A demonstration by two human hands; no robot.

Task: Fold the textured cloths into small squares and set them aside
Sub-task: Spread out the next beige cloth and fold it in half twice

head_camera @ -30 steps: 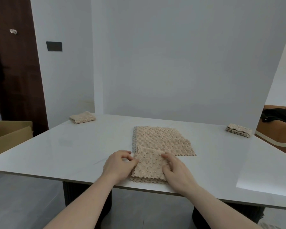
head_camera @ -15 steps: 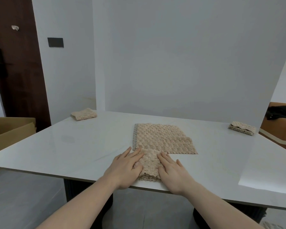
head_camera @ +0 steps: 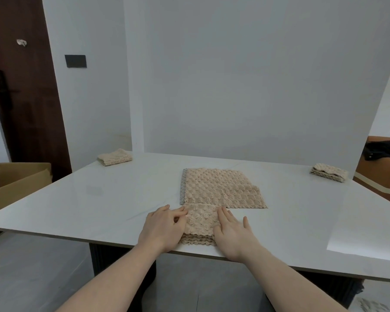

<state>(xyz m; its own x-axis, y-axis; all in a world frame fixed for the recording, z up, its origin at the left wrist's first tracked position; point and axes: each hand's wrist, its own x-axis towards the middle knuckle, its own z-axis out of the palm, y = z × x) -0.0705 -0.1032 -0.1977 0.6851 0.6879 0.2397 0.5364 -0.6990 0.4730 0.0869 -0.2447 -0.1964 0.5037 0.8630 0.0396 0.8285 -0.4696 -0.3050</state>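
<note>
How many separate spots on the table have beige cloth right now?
4: a folded square under both hands at the near edge, flat cloths just behind it, one folded piece far left, a folded stack far right. Layers within the piles may be hidden.

Beige scale-textured cloths (head_camera: 218, 190) lie on a glossy white table (head_camera: 99, 199).

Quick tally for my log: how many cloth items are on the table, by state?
Folded square under both hands: 1
Folded bundles set aside, far left and far right: 2
Flat cloth pile at centre: 1, layer count unclear
Total: 4
</note>
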